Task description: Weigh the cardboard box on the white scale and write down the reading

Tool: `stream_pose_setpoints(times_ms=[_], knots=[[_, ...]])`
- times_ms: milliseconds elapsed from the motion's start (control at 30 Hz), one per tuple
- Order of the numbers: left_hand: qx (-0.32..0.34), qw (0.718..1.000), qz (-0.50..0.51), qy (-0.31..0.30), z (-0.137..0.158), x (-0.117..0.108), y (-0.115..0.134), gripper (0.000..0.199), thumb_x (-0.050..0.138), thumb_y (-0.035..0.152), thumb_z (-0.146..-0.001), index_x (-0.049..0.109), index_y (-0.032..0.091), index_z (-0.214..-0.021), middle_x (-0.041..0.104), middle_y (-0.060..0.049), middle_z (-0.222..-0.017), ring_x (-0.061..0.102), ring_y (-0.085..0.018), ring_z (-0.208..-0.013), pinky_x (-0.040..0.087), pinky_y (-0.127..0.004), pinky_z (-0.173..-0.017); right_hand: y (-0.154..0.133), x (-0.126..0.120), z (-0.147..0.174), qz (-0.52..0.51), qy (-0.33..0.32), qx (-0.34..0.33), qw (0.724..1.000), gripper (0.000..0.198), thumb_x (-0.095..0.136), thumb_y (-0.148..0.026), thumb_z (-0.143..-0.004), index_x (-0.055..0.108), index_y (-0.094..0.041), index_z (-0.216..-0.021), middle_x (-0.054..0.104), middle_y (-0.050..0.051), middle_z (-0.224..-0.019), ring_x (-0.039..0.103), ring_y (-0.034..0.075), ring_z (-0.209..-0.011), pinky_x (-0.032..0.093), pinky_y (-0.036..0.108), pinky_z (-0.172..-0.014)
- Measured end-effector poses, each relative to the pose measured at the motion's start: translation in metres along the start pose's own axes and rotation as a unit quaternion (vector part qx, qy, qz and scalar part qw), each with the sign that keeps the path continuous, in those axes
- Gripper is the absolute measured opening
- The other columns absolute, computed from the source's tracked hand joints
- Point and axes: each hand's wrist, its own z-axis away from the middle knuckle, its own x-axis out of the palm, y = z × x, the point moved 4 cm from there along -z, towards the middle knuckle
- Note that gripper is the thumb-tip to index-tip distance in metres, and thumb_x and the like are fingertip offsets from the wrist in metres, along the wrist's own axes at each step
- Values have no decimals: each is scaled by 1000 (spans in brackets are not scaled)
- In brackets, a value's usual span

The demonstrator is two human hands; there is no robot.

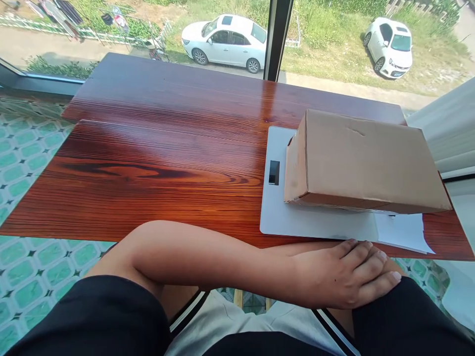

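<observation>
My left forearm crosses in front of me, and my left hand (358, 272) lies on my right arm near the elbow. Its fingers are stretched out and slightly apart, holding no object. Part of my right forearm (304, 248) shows behind the left one; my right hand is hidden beneath the left arm. Just beyond my left hand, at the table's front edge, is a flat pale grey panel (276, 212) with a small dark window. A closed brown cardboard box (367, 163) sits on it. White paper sheets (403, 232) stick out at the panel's right side.
The glossy reddish-brown wooden table (159, 148) stretches to the left of the panel, with a step in its left edge. Behind it is a window with a dark frame post (274, 39). A white curtain (445, 128) hangs at the right. Green patterned tiles (22, 153) cover the floor.
</observation>
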Motion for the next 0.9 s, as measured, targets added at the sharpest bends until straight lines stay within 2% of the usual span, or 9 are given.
stream_pose_setpoints(times_ms=[100,167,200,267,333,467,600,900], knots=[[0,1000,-2,-1,0,2,2,51,33,20,-102,49,14,-150,56,-15,-147,58,-28,-131,47,-40,-107,-19,6,8,10,61,-10,998,32,63,-54,-82,78,-40,-106,71,9,-87,71,29,-104,63,31,-60],[-1,1000,-2,-6,0,2,2,51,33,22,-102,48,15,-150,56,-15,-147,59,-27,-130,47,-40,-107,-32,15,21,50,140,-20,989,35,56,-48,-92,76,-33,-116,73,11,-103,66,28,-119,65,30,-76],[-1,1000,-2,-11,0,2,2,51,33,23,-102,48,14,-150,56,-16,-147,59,-27,-130,47,-40,-108,-37,19,28,85,197,-19,976,39,48,-41,-98,73,-28,-124,71,13,-116,61,28,-128,63,32,-88],[-2,1000,-2,-22,0,1,1,51,33,23,-102,46,13,-151,54,-17,-149,58,-28,-132,46,-41,-109,-45,25,41,154,302,-12,941,49,30,-22,-104,63,-10,-137,62,19,-136,47,27,-142,49,34,-112],[-4,1000,1,-20,-1,0,1,51,32,23,-103,45,11,-151,54,-18,-148,58,-28,-131,46,-42,-109,-49,32,47,190,360,-22,913,47,29,-13,-103,64,-5,-134,63,18,-135,45,25,-143,42,30,-118],[-10,1000,14,-13,-2,-2,1,51,30,24,-104,48,10,-149,57,-19,-144,60,-29,-128,49,-42,-106,-45,36,45,225,386,-42,894,39,45,-10,-97,69,-11,-128,66,14,-131,49,31,-140,46,35,-115],[-19,1000,15,-7,-3,-2,0,50,30,22,-104,50,11,-148,60,-17,-142,62,-27,-126,49,-40,-106,-43,34,42,227,386,-44,893,39,45,-8,-97,69,-12,-128,67,14,-129,51,30,-138,48,34,-113],[-39,999,8,24,1,2,3,49,32,24,-103,52,12,-146,60,-17,-141,61,-28,-126,49,-41,-105,-47,34,42,265,407,-71,871,37,51,-5,-94,70,-12,-125,70,13,-124,55,30,-133,47,33,-113]])
